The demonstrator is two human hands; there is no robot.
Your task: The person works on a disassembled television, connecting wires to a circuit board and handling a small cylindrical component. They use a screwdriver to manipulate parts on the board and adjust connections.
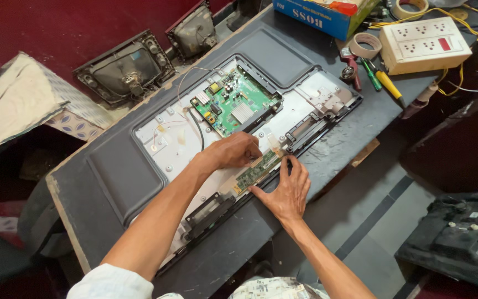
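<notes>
Working left to right across the opened flat screen (112, 171), face down on the bench (360, 138):

Left hand: left hand (233, 150) lies knuckles up on the metal back plate (161, 144), fingers curled down onto the upper end of the narrow strip board (256, 170). No closed grip that I can make out; it presses more than it holds.

Strip board: thin and green, it runs diagonally along the plate's lower edge, between the two hands, below the big green main board (232, 102).

Right hand: right hand (286, 191) is spread wide and flat, fingertips on the strip board's near edge, thumb out toward its lower end. Nothing is clasped.

Board against the grip: the strip sits under both sets of fingertips, touched from above and from the near side, not pinched or lifted.

Risk, flexing: uneven pressure from the two hands could bow that thin board, I'd judge.

Risk, cables: any flat ribbon joined to it is hidden under the fingers; a sideways shove could strain one.

Risk, slip: the right hand's fingers rest at the frame edge (233, 202); sliding off could knock the strip askew.

Far right: screwdrivers (383, 77), tape rolls (363, 45) and a power strip (424, 44) lie well apart from the hands.
</notes>
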